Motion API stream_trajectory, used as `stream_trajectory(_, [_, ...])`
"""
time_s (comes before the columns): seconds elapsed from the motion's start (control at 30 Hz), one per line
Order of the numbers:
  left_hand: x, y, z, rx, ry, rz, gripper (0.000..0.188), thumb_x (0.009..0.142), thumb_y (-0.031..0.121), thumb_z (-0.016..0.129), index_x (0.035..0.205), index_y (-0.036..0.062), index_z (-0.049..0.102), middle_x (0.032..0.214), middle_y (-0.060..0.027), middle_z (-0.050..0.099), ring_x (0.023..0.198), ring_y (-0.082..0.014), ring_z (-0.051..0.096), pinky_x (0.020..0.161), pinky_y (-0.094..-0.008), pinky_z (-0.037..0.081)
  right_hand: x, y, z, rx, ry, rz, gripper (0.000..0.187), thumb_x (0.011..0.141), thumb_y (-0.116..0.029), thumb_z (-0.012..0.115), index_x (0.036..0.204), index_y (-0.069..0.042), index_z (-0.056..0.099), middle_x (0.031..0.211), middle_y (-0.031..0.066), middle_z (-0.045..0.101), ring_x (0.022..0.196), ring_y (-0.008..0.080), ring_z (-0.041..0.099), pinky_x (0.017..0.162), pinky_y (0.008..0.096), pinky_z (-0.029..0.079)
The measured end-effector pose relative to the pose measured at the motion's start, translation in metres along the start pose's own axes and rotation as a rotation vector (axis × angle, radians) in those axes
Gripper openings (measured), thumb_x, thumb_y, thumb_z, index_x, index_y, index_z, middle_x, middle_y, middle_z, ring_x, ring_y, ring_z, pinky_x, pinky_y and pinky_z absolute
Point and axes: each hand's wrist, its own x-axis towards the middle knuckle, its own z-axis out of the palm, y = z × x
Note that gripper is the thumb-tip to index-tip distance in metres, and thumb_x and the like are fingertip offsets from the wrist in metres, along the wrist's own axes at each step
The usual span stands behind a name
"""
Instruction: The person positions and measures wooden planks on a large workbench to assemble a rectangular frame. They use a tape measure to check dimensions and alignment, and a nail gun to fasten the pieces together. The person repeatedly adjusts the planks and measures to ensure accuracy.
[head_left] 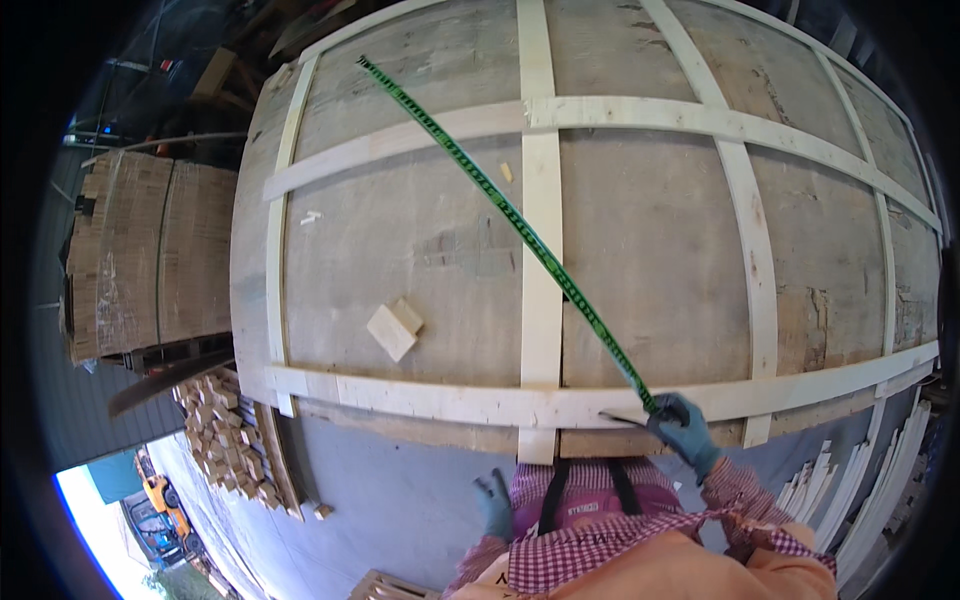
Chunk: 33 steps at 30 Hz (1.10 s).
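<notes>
A green tape measure stretches diagonally across a large wooden panel with pale battens on it. The tape's far end reaches the upper left of the panel. At the near edge, my gloved right hand is closed around the tape's near end, and a thin dark pointed thing sticks out beside its fingers. My left hand, also in a blue glove, hangs low by my waist with its fingers apart and nothing in it. Two small wood blocks lie together on the panel, left of the middle batten.
A strapped stack of boards stands at the left. Below it is a pile of short wood blocks on a pallet. Long white strips lean at the lower right. A yellow vehicle shows far off at the lower left.
</notes>
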Motion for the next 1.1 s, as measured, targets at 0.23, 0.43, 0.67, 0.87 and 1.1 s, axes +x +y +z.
stream_trajectory(0.23, [-0.027, 0.005, 0.104, -0.475, -0.289, -0.301, 0.047, 0.098, 0.04, 0.055, 0.124, 0.0032, 0.04, 0.101, -0.0148, 0.06, 0.087, -0.0282, 0.067, 0.079, -0.0402, 0.059, 0.002, -0.042, -0.014, -0.198, -0.06, -0.021, 0.03, 0.079, -0.003, 0.07, 0.106, 0.001, 0.06, 0.087, 0.0007, 0.059, 0.078, 0.0072, 0.054, 0.069, 0.0233, 0.047])
stream_trajectory(0.43, [-0.01, -0.013, 0.097, -0.428, -0.343, -0.209, 0.036, 0.1, 0.031, 0.053, 0.124, 0.0076, 0.042, 0.085, -0.0099, 0.062, 0.074, -0.0249, 0.066, 0.073, -0.0425, 0.06, -0.01, -0.047, -0.009, -0.089, -0.102, 0.1, 0.031, 0.079, -0.003, 0.071, 0.108, -0.001, 0.059, 0.089, -0.0008, 0.057, 0.08, 0.0062, 0.05, 0.07, 0.022, 0.046])
stream_trajectory(0.67, [-0.001, -0.039, 0.101, -0.561, -0.436, -0.338, 0.036, 0.1, 0.032, 0.052, 0.125, 0.0073, 0.043, 0.088, -0.0143, 0.067, 0.077, -0.0283, 0.069, 0.068, -0.0431, 0.061, -0.005, -0.02, -0.016, -0.114, -0.184, -0.008, 0.03, 0.08, -0.003, 0.07, 0.107, 0.0, 0.058, 0.093, -0.0002, 0.056, 0.086, 0.0072, 0.049, 0.077, 0.023, 0.045])
stream_trajectory(0.87, [-0.005, -0.049, 0.112, -0.544, -0.49, -0.352, 0.035, 0.1, 0.032, 0.052, 0.123, 0.0065, 0.044, 0.09, -0.0158, 0.068, 0.076, -0.03, 0.07, 0.066, -0.042, 0.062, -0.006, -0.032, -0.009, -0.111, -0.186, 0.058, 0.028, 0.08, -0.002, 0.069, 0.106, 0.001, 0.058, 0.094, 0.0007, 0.058, 0.087, 0.0079, 0.051, 0.079, 0.0236, 0.046])
stream_trajectory(1.1, [-0.026, -0.037, 0.126, -0.425, -0.454, -0.364, 0.035, 0.1, 0.033, 0.053, 0.122, 0.0088, 0.041, 0.087, -0.0168, 0.068, 0.072, -0.0314, 0.069, 0.061, -0.0441, 0.062, -0.001, -0.03, -0.006, -0.014, -0.145, 0.12, 0.028, 0.08, -0.001, 0.069, 0.105, 0.001, 0.058, 0.096, 0.0019, 0.06, 0.09, 0.0084, 0.053, 0.082, 0.0243, 0.047])
